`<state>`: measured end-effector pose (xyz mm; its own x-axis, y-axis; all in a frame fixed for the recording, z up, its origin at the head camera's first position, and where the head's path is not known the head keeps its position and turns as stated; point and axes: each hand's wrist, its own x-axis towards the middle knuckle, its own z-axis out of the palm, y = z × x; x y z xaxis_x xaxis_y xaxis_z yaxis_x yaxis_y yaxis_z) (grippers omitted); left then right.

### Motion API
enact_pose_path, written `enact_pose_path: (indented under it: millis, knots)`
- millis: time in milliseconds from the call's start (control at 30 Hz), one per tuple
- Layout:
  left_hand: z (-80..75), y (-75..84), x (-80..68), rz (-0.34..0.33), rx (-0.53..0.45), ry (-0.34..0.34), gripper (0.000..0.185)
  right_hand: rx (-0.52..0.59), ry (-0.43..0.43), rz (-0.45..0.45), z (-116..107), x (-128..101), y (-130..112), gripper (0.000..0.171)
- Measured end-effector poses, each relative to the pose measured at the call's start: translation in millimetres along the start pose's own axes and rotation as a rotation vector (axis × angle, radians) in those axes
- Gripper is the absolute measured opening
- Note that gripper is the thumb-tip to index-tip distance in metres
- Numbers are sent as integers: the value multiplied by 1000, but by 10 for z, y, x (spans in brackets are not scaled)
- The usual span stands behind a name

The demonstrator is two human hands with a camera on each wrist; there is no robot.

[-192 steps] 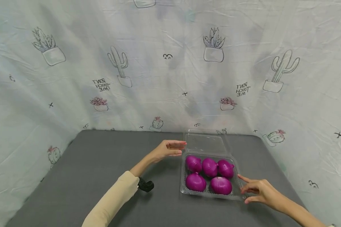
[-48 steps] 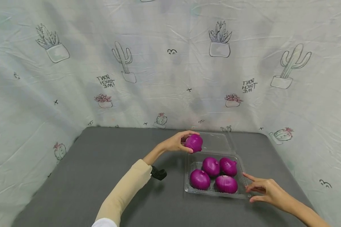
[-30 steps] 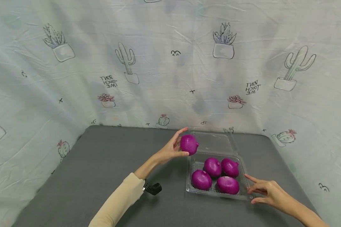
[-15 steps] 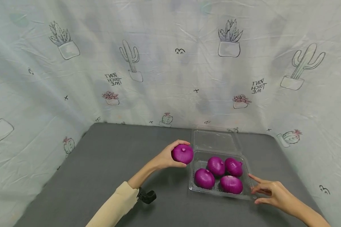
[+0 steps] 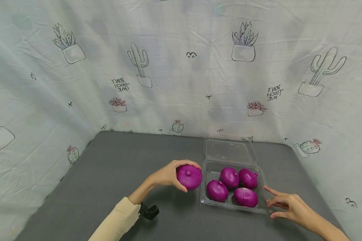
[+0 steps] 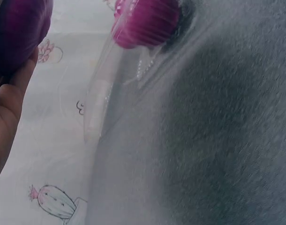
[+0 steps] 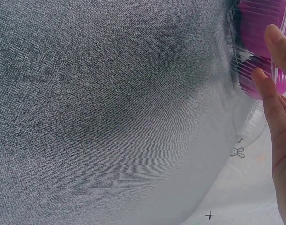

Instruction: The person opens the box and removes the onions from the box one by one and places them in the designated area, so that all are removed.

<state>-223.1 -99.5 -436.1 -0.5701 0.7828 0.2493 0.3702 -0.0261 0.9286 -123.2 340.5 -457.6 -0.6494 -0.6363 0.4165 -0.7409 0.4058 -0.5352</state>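
In the head view my left hand [image 5: 168, 174] grips a purple onion [image 5: 189, 177] from its left side, fingers over the top and thumb below. The onion is held above the table, just left of a clear plastic clamshell box [image 5: 209, 202]. Several more purple onions lie inside, one of them a front onion [image 5: 245, 197]; the back left spot of the box is bare. My right hand [image 5: 292, 208] is at the box's right wall, fingers extended and touching or nearly touching it. The left wrist view shows the held onion [image 6: 21, 33] cut off at the edge.
The box's clear lid [image 5: 226, 150] lies open toward the back. Grey cloth covers the table [image 5: 132, 150]. A pale curtain [image 5: 169, 83] printed with cacti hangs behind and at both sides. A black strap [image 5: 149, 211] sits at my left wrist.
My left hand has taken the back left onion out of the box. It has carried it left and lower, to beside the box. The right hand has stayed by the right wall.
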Motion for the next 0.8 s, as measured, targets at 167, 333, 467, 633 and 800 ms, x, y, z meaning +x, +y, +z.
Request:
enact_pose_path:
  millis: [167,333,467,633,800]
  knots:
    - [-110,-1,74,-10,-10,-43,66,-5,10,-18,-5,-6,1,37]
    - [-256,-156,187,-23,10,-33,63,23,-1,-27,-6,3,10,35]
    - [-347,-273,273,-39,-6,24,63,34,-14,-14,-5,10,22,33]
    - [-442,-330,374,-27,-39,85,65,55,-26,6,-5,9,28,32]
    - [-525,-383,459,-31,-30,140,66,71,-30,19,-7,0,36,31]
